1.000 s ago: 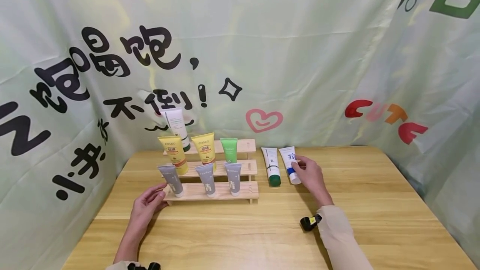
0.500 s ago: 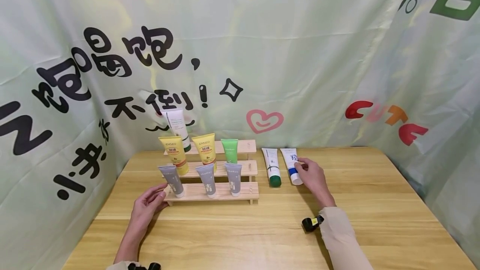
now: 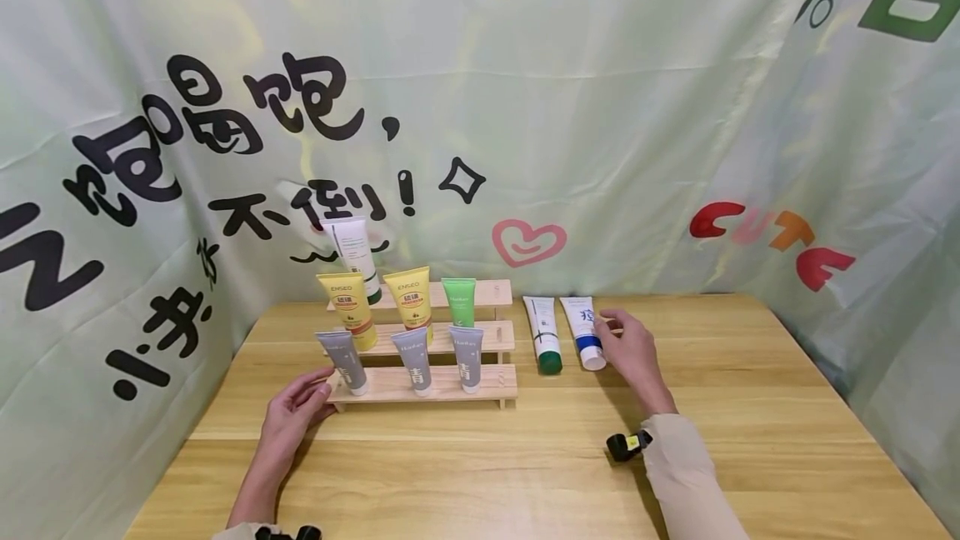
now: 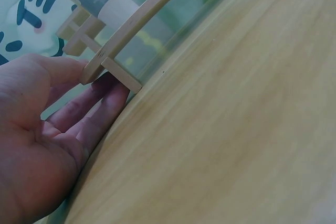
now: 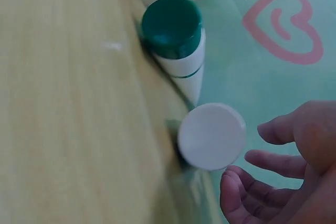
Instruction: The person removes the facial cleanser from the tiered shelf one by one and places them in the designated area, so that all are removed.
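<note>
My left hand (image 3: pixel 294 407) holds the left end of the lowest step of a tiered wooden display rack (image 3: pixel 442 386). In the left wrist view the thumb lies at the step's end (image 4: pixel 94 69), with the fingers underneath by its leg. My right hand (image 3: pixel 628 348) hovers at the right side of a white tube with a blue band (image 3: pixel 587 332), lying on the table. Its thumb and fingers are spread apart near the tube's white cap (image 5: pixel 211 136) in the right wrist view. Left of that tube lies a white tube with a green cap (image 3: pixel 543 333).
The rack carries several tubes: grey ones (image 3: pixel 412 361) in front, two yellow (image 3: pixel 408 294) and a green one (image 3: pixel 459 300) in the middle, and a white one (image 3: pixel 352 252) on the top step. A printed curtain (image 3: pixel 615 148) hangs behind the wooden table (image 3: pixel 465 473).
My right hand has let go of the blue-banded tube and drawn slightly right, away from it. The left hand keeps its place at the rack.
</note>
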The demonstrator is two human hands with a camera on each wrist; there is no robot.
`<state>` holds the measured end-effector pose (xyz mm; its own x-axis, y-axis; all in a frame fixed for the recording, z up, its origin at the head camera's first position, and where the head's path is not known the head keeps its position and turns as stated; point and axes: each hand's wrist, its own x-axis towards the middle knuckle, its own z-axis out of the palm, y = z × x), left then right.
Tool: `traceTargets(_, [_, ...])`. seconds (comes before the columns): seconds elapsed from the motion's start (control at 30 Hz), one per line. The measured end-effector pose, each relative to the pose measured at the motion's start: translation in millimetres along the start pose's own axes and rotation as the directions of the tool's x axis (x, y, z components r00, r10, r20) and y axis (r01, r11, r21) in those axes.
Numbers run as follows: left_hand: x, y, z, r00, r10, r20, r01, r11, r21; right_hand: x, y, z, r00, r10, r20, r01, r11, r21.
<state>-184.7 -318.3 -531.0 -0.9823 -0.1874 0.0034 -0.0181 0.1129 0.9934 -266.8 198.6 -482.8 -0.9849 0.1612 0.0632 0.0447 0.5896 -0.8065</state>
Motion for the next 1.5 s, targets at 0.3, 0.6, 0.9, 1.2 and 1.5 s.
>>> traceTargets(0.3, [0.5, 1.8, 0.4, 1.000, -0.008, 0.000, 0.008, 1.000, 0.014, -2, -14, -5, 0.992, -0.105, -0.065, 0.109, 0.992, 0.063])
traceTargets(0.6, [-0.2, 1.4, 1.5, 1.000, -0.015, 0.001, 0.015, 1.000, 0.014, -16, -43, -6, 0.977, -0.206, -0.063, 0.211, 0.972, 0.101])
traceTargets(0.9, [-3.0, 1.8, -0.5, 1.000, -0.024, -0.006, 0.024, 0.999, -0.022, -26, -71, 9, 0.951, -0.309, -0.026, 0.307, 0.927, 0.215])
traceTargets(1.2, [0.0, 0.7, 0.5, 1.000, -0.016, -0.001, 0.016, 1.000, -0.018, -32, -120, 16, 0.912, -0.409, 0.021, 0.380, 0.864, 0.332])
traceTargets(1.5, [-0.4, -0.3, 0.0, 1.000, 0.004, 0.005, -0.004, 0.999, -0.032, -32, -163, 20, 0.835, -0.546, 0.067, 0.498, 0.802, 0.330])
